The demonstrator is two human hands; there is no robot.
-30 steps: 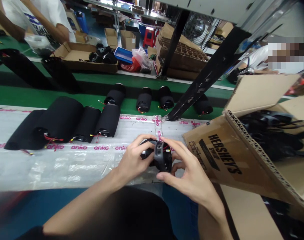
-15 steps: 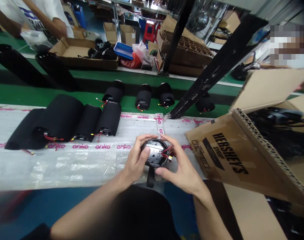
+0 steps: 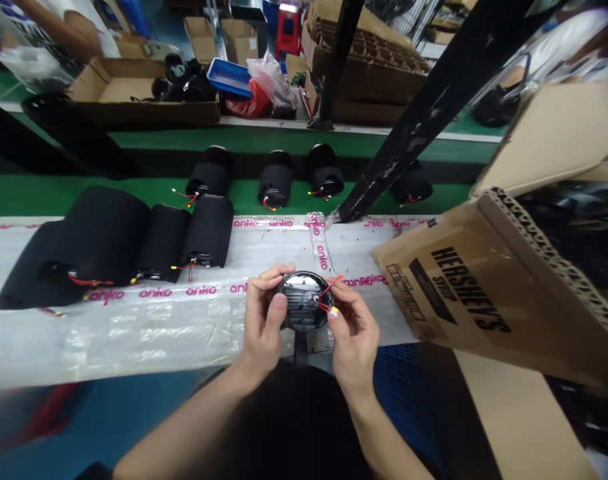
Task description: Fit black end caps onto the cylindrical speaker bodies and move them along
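A round, shiny black end face of a cylindrical device (image 3: 301, 303) points up at me at the front of the bench. My left hand (image 3: 264, 317) is closed around its left side, thumb lying along the rim. Thin red wires (image 3: 325, 293) come out of the face toward the right and end in a small yellow-and-white connector (image 3: 333, 311). At that connector my right hand (image 3: 355, 330) is closed, its thumb tip against it and its fingers curled beside the device's right edge. A dark strap (image 3: 301, 348) hangs below the device.
Black fabric-covered cylinders (image 3: 209, 230) with wires lie to the left on the white-wrapped bench (image 3: 149, 333). More cylinders (image 3: 275, 180) stand on the green belt (image 3: 249, 137). A slanted black post (image 3: 409, 127) and a cardboard box (image 3: 449, 293) are at right. A co-worker (image 3: 74, 30) is across.
My right hand has closed in from an open pose, its thumb moving up to the wire connector. My left hand still holds the device. The view has shifted slightly.
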